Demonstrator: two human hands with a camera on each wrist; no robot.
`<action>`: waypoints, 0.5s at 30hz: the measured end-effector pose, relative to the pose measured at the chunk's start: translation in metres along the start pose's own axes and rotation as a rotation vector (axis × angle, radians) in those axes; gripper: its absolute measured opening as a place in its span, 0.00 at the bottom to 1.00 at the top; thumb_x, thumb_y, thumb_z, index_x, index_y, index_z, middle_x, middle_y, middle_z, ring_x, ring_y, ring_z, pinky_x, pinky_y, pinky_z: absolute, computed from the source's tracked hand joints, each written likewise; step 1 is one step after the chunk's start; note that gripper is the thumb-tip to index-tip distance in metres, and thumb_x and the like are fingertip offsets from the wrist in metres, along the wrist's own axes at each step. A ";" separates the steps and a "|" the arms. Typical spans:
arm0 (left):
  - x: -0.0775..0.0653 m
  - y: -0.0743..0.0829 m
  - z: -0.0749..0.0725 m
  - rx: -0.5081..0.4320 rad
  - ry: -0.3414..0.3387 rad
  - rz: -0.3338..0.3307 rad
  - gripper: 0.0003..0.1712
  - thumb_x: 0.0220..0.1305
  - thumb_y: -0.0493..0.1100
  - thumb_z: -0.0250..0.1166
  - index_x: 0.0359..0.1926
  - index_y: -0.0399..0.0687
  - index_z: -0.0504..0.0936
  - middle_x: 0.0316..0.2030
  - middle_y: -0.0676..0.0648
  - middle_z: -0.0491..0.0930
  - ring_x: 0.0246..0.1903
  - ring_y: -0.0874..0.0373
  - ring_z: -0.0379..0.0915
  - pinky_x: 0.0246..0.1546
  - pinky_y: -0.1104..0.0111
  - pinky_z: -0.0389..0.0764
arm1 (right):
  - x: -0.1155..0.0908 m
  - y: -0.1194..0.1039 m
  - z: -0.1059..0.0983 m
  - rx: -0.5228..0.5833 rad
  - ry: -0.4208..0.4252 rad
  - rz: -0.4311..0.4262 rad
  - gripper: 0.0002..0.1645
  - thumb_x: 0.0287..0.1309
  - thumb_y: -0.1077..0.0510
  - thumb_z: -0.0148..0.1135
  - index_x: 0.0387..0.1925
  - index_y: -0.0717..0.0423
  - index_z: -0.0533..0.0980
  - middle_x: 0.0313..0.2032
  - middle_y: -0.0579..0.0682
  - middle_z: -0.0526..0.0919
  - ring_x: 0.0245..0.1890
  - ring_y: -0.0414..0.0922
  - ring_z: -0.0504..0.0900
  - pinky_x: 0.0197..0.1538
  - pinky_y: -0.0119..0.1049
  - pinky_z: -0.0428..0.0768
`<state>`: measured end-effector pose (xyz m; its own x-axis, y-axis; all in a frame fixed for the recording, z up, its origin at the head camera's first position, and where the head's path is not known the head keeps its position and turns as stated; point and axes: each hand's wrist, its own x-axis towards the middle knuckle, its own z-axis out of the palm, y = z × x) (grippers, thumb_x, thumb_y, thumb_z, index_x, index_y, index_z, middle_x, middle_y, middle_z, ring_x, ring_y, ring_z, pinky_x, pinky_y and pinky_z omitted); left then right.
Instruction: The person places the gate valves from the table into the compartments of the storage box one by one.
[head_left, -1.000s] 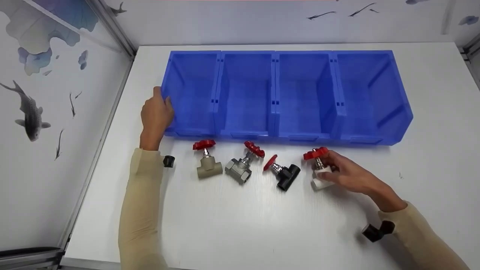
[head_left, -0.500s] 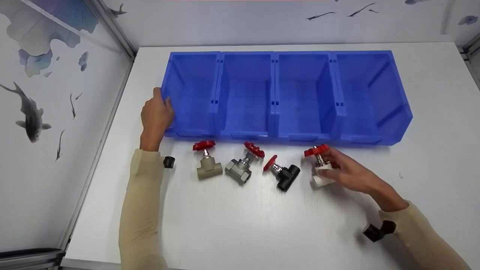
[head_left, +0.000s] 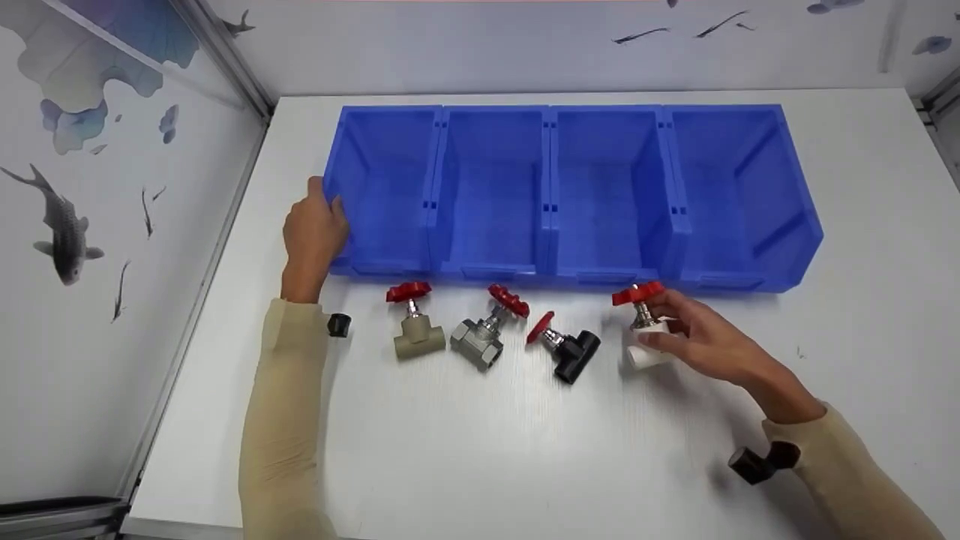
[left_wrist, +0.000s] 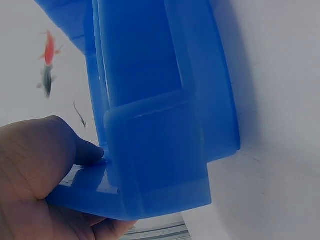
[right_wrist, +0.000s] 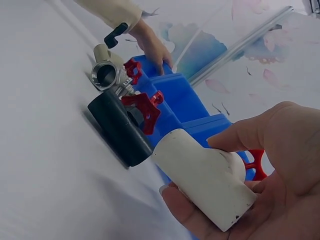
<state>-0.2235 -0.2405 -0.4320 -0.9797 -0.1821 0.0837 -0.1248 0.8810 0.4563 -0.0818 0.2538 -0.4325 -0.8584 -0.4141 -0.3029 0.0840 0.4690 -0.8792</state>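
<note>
My left hand (head_left: 315,229) grips the left side wall of the leftmost blue bin (head_left: 379,187); the left wrist view shows the thumb inside that wall (left_wrist: 82,190) and fingers beyond it. With my right hand (head_left: 709,341) I hold a white valve (right_wrist: 200,175) by its T-shaped body, its red handwheel (head_left: 637,293) upward. It is raised a little off the table, in front of the bins. To its left lie a black valve (head_left: 576,355), a grey metal valve (head_left: 478,341) and a beige valve (head_left: 418,336), each with a red handwheel.
Several blue bins stand joined in a row across the back of the white table (head_left: 480,450), and their insides look bare. A printed wall panel (head_left: 105,247) rises along the left, another behind the bins.
My right hand has lifted the white valve slightly and shifted it a little toward the bins. The left hand keeps its grip on the bin, and the other valves stay put.
</note>
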 end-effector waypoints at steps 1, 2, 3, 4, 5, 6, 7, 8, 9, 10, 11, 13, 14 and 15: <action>0.000 0.000 0.000 0.000 -0.001 -0.002 0.25 0.76 0.41 0.49 0.67 0.30 0.63 0.53 0.24 0.77 0.49 0.29 0.77 0.47 0.42 0.77 | 0.000 -0.001 0.000 0.000 0.003 0.004 0.30 0.66 0.58 0.62 0.63 0.68 0.64 0.54 0.60 0.76 0.52 0.53 0.78 0.47 0.31 0.78; 0.000 0.000 0.000 0.001 -0.002 -0.003 0.25 0.76 0.41 0.49 0.67 0.30 0.63 0.53 0.24 0.77 0.50 0.29 0.77 0.48 0.42 0.77 | -0.001 -0.001 -0.001 0.000 0.007 0.006 0.30 0.66 0.57 0.62 0.63 0.68 0.64 0.55 0.60 0.76 0.53 0.54 0.77 0.48 0.31 0.78; 0.000 0.000 0.000 0.001 -0.002 -0.004 0.25 0.76 0.41 0.49 0.67 0.30 0.63 0.53 0.24 0.77 0.50 0.29 0.77 0.48 0.41 0.77 | -0.001 -0.002 -0.001 0.001 0.013 0.008 0.30 0.66 0.57 0.62 0.63 0.68 0.64 0.55 0.60 0.76 0.54 0.55 0.78 0.48 0.31 0.78; 0.000 0.000 0.000 0.000 -0.002 -0.005 0.26 0.76 0.41 0.49 0.67 0.30 0.63 0.53 0.24 0.77 0.50 0.29 0.77 0.48 0.41 0.76 | -0.001 -0.002 -0.001 0.002 0.018 0.007 0.30 0.66 0.57 0.62 0.63 0.68 0.64 0.55 0.60 0.76 0.53 0.55 0.78 0.48 0.31 0.78; 0.000 0.000 0.000 -0.001 -0.002 -0.004 0.26 0.76 0.41 0.49 0.67 0.30 0.62 0.53 0.24 0.77 0.50 0.29 0.77 0.48 0.41 0.76 | -0.001 -0.003 -0.002 0.001 0.023 0.007 0.30 0.66 0.57 0.63 0.63 0.68 0.65 0.55 0.60 0.76 0.53 0.56 0.78 0.48 0.31 0.78; 0.000 0.000 -0.001 -0.001 -0.003 -0.005 0.26 0.76 0.41 0.49 0.68 0.30 0.62 0.54 0.24 0.77 0.50 0.29 0.77 0.48 0.41 0.76 | -0.001 -0.003 -0.002 0.002 0.027 0.008 0.30 0.66 0.57 0.63 0.62 0.68 0.65 0.55 0.61 0.77 0.53 0.56 0.79 0.48 0.32 0.79; 0.000 0.000 -0.001 -0.003 -0.003 -0.006 0.26 0.76 0.41 0.49 0.68 0.30 0.62 0.54 0.25 0.76 0.50 0.29 0.77 0.49 0.41 0.76 | -0.001 -0.004 -0.002 0.005 0.031 0.011 0.30 0.65 0.57 0.63 0.62 0.67 0.65 0.55 0.60 0.77 0.52 0.56 0.79 0.47 0.32 0.79; 0.000 0.000 -0.001 -0.004 -0.005 -0.008 0.26 0.76 0.41 0.49 0.68 0.30 0.62 0.54 0.25 0.76 0.50 0.29 0.76 0.49 0.41 0.76 | -0.001 -0.004 -0.003 0.007 0.036 0.010 0.30 0.65 0.57 0.64 0.62 0.67 0.66 0.54 0.61 0.77 0.52 0.56 0.80 0.47 0.32 0.79; 0.000 0.000 -0.001 -0.005 -0.007 -0.010 0.26 0.76 0.41 0.48 0.68 0.30 0.62 0.55 0.25 0.76 0.51 0.29 0.76 0.49 0.41 0.76 | -0.002 -0.005 -0.003 0.008 0.040 0.013 0.30 0.65 0.57 0.64 0.62 0.67 0.66 0.54 0.61 0.77 0.51 0.56 0.80 0.47 0.32 0.79; 0.000 0.000 -0.001 -0.006 -0.009 -0.012 0.26 0.76 0.41 0.48 0.68 0.31 0.62 0.55 0.25 0.76 0.51 0.29 0.76 0.49 0.41 0.76 | -0.002 -0.006 -0.004 0.006 0.046 0.015 0.30 0.65 0.57 0.64 0.62 0.67 0.66 0.55 0.61 0.77 0.51 0.55 0.80 0.47 0.32 0.79; 0.000 0.000 -0.001 -0.006 -0.011 -0.014 0.26 0.76 0.41 0.48 0.68 0.31 0.62 0.55 0.25 0.76 0.51 0.30 0.76 0.49 0.41 0.76 | -0.002 -0.006 -0.004 0.000 0.054 0.021 0.30 0.65 0.56 0.64 0.61 0.66 0.66 0.55 0.60 0.77 0.51 0.54 0.80 0.47 0.31 0.79; 0.000 0.000 -0.001 -0.007 -0.011 -0.015 0.26 0.76 0.41 0.48 0.68 0.31 0.62 0.55 0.25 0.76 0.51 0.30 0.76 0.49 0.42 0.76 | -0.003 -0.007 -0.006 -0.005 0.067 0.025 0.29 0.65 0.55 0.64 0.61 0.66 0.67 0.55 0.60 0.77 0.51 0.53 0.80 0.47 0.31 0.79; 0.000 0.000 0.000 -0.007 -0.010 -0.014 0.26 0.76 0.41 0.48 0.68 0.31 0.62 0.55 0.25 0.76 0.51 0.30 0.77 0.49 0.42 0.76 | -0.003 -0.008 -0.006 -0.009 0.074 0.025 0.29 0.65 0.55 0.64 0.61 0.66 0.67 0.55 0.60 0.77 0.50 0.52 0.80 0.46 0.31 0.79; 0.000 0.000 0.000 -0.008 -0.008 -0.013 0.26 0.76 0.41 0.49 0.68 0.31 0.62 0.54 0.25 0.76 0.50 0.30 0.77 0.49 0.42 0.76 | -0.004 -0.009 -0.007 -0.010 0.081 0.026 0.29 0.65 0.55 0.65 0.60 0.66 0.68 0.55 0.60 0.78 0.49 0.51 0.81 0.46 0.31 0.79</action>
<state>-0.2236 -0.2403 -0.4314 -0.9792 -0.1901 0.0708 -0.1363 0.8751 0.4643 -0.0830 0.2568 -0.4212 -0.8941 -0.3372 -0.2949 0.1023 0.4871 -0.8673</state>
